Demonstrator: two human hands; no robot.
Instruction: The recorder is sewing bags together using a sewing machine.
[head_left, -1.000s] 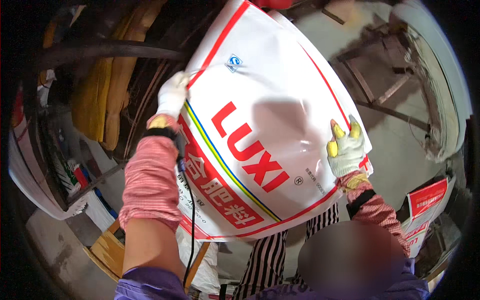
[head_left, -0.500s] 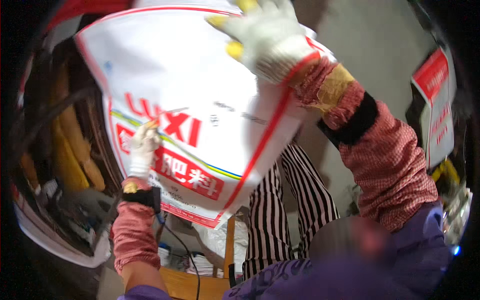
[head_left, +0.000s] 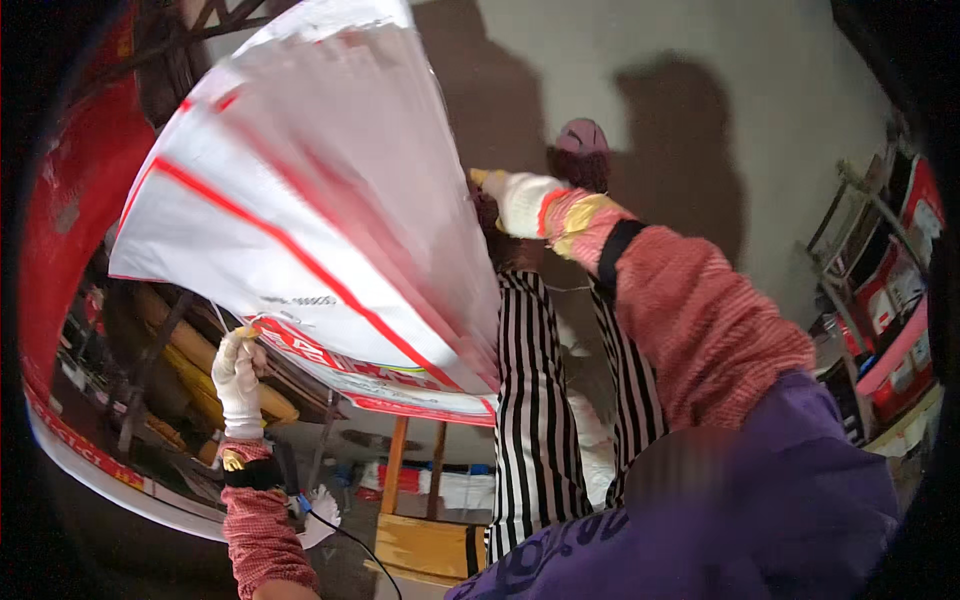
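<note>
A large white woven sack with red stripes and printing is tilted up in front of me, its upper right side blurred by motion. My left hand, in a white glove with yellowish fingertips, is at the sack's lower left edge with its fingers curled together. Fine white thread shows beside those fingertips; what they pinch is too small to make out. My right hand, gloved alike, is beside the sack's right edge. One yellow-tipped finger stretches toward the sack; the other fingers are partly hidden, and nothing shows in the hand.
My legs in striped trousers are right of the sack, with a pink shoe beyond. A wooden stool stands below. More red-and-white sacks lie at the right. A red sheet curves along the left. A black cable hangs near my left forearm.
The sack has swung left and tipped, so its printed face is now foreshortened. My right hand has left its top and come down nearer me. My left hand has moved left and lower.
</note>
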